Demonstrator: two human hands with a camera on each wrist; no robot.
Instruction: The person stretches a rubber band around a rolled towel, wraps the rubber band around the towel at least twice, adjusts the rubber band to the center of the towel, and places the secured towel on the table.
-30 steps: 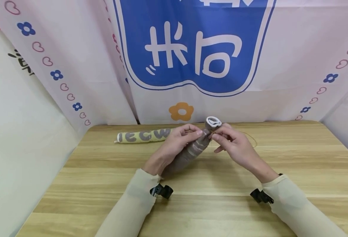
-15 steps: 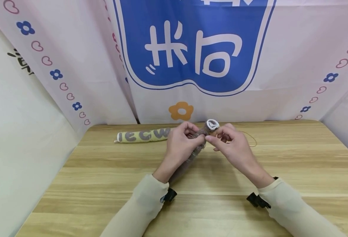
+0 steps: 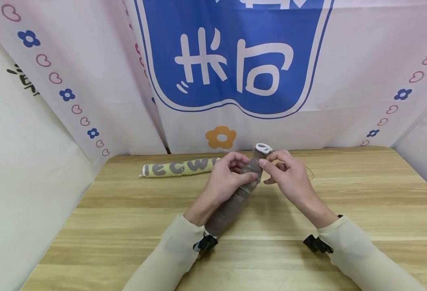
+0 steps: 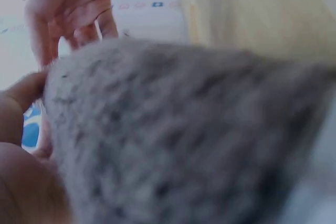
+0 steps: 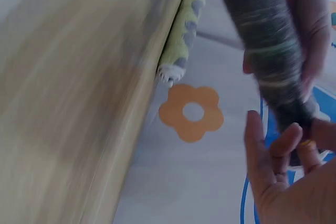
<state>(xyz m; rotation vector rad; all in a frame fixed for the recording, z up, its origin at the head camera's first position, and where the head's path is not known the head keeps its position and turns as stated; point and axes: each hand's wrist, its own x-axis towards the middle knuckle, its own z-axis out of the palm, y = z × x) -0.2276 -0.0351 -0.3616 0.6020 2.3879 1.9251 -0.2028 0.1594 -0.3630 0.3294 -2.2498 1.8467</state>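
A grey-brown rolled towel slants up from the table, its white-edged end on top and several thin bands round its middle. My left hand grips it below that end, thumb in front and fingers behind. Close by the top, my right hand touches the roll with thumb and fingertips. The right wrist view shows a bit of yellow rubber band pinched at these fingertips. The towel fills most of the left wrist view, blurred.
A yellow towel roll with grey letters lies at the table's back edge. Behind the right hand, a thin yellowish loop shows on the wooden table. A printed cloth hangs behind.
The grey-brown roll has been turned in my hands, and its lower end now shows near the left wrist. My left thumb has moved across its front. The right fingers stay near the top.
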